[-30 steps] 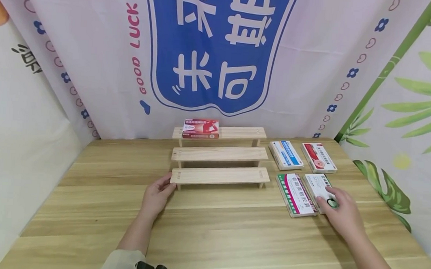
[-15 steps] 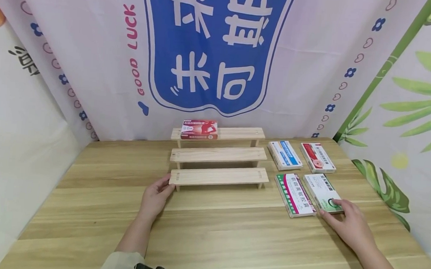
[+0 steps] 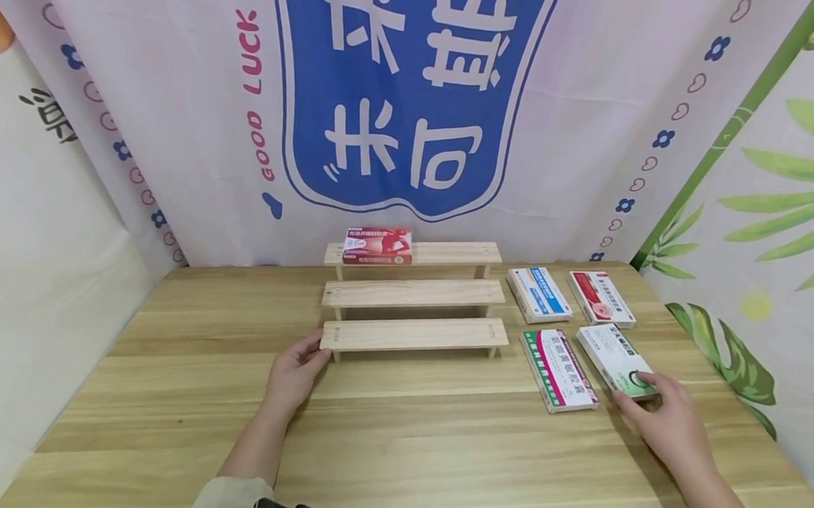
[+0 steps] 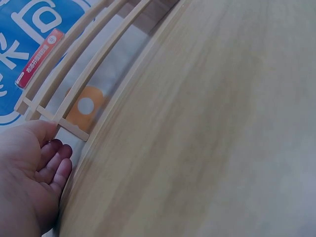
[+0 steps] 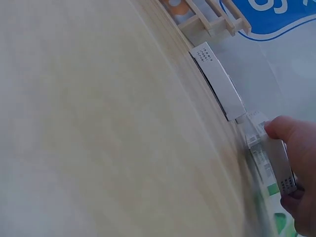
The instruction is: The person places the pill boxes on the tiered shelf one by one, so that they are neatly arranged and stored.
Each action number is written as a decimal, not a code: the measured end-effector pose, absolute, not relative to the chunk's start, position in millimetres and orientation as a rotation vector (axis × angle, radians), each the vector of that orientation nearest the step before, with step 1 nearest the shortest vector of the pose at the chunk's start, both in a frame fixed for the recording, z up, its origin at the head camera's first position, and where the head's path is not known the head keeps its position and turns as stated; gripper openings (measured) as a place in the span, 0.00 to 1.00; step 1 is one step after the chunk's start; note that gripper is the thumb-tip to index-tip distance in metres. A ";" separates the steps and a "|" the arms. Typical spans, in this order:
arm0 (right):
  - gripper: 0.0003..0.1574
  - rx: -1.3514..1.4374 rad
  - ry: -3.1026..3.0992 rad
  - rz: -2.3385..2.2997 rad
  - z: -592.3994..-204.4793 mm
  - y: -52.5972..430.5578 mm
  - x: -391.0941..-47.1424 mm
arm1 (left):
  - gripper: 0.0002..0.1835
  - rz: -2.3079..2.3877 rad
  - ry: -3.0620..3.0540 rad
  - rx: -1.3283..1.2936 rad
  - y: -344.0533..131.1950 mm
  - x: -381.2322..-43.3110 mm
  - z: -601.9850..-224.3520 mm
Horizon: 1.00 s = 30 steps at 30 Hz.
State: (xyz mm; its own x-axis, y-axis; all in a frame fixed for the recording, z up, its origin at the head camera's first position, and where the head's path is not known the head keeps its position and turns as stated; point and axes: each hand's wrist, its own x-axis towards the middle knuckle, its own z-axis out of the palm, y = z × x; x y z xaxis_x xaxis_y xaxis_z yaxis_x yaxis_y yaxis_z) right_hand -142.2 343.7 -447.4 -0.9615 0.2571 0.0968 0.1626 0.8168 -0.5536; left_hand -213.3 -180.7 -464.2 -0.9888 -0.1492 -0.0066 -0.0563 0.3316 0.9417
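Observation:
My left hand pinches the left end of the lowest step of a three-tier wooden display rack. In the left wrist view, thumb and fingers meet at the corner of the rack. My right hand holds the near end of a white and green medicine box. Seen from the right wrist, the thumb and fingers grip opposite edges of this box, whose near end looks slightly raised. A red medicine box lies on the left of the rack's top step.
Beside the held box lies a white, magenta and green medicine box. Behind are a blue and white box and a red and white box. The wooden table ends at a printed cloth backdrop.
My right hand has shifted from over the white and green box to its near right end and grips it there. That box has moved slightly right, away from its neighbour. The left hand stays put.

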 end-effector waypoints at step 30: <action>0.40 0.075 -2.753 1.030 -361.0 258.5 -228.6 | 0.24 -1.794 -2.490 0.205 -181.9 -214.3 -464.5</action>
State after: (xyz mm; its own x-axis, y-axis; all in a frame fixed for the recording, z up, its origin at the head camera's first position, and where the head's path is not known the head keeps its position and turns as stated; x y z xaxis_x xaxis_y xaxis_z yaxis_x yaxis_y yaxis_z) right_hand -228.6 258.5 -361.0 -0.9786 0.0228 0.2046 -0.1171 0.7558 -0.6442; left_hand -214.3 -181.9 -464.5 -0.9889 -0.1462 -0.0248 -0.0698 0.3117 0.9476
